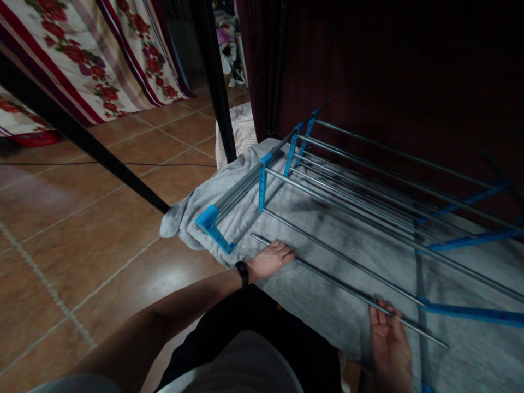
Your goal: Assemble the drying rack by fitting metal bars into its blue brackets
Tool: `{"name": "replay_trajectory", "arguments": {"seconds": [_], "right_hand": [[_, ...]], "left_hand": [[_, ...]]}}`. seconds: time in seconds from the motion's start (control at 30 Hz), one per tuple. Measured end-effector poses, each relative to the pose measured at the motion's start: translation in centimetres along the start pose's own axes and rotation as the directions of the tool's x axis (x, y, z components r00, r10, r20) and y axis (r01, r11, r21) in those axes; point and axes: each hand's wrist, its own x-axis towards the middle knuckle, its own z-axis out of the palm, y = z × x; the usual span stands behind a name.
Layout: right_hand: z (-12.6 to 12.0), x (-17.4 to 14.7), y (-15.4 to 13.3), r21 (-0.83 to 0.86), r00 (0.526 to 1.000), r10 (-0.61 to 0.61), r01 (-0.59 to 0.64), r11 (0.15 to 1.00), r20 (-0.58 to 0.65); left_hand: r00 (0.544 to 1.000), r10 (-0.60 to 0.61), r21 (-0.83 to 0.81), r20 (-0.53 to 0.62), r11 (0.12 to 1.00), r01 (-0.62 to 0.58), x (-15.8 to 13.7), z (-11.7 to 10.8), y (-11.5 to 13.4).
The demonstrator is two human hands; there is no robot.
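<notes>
**Loose rod held at both ends beside a part-built rack**

Head view: a metal rack with blue plastic brackets lies flat on a grey blanket spread over the tiled floor. Several rods already sit in the brackets, so as I judge it the frame is partly put together. One loose rod lies nearest the person, in no bracket. The left hand rests flat on the blanket, fingers together, touching the rod's near end. The right hand grips the rod toward its other end, fingers curled over it. Floral fabric hangs behind. No brand, label or writing can be read.
</notes>
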Motion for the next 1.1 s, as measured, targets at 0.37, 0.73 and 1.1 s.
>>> {"name": "replay_trajectory", "arguments": {"seconds": [0.37,0.73,1.1], "right_hand": [[-0.12,0.06,0.11,-0.004,1.0,-0.014,0.014,1.0,0.014],[0.68,-0.27,-0.37,0.036,0.999,0.04,-0.039,0.999,-0.03],[0.8,-0.44,-0.36,0.022,1.0,0.018,-0.018,1.0,-0.001]], "left_hand": [[0.994,0.035,0.024,-0.107,0.999,-0.033,0.09,0.68,-0.08],[0.997,0.037,0.059,-0.064,0.998,-0.033,0.2,0.69,-0.12],[0.999,0.024,0.006,-0.038,1.0,-0.023,0.19,0.35,0.01]]}}
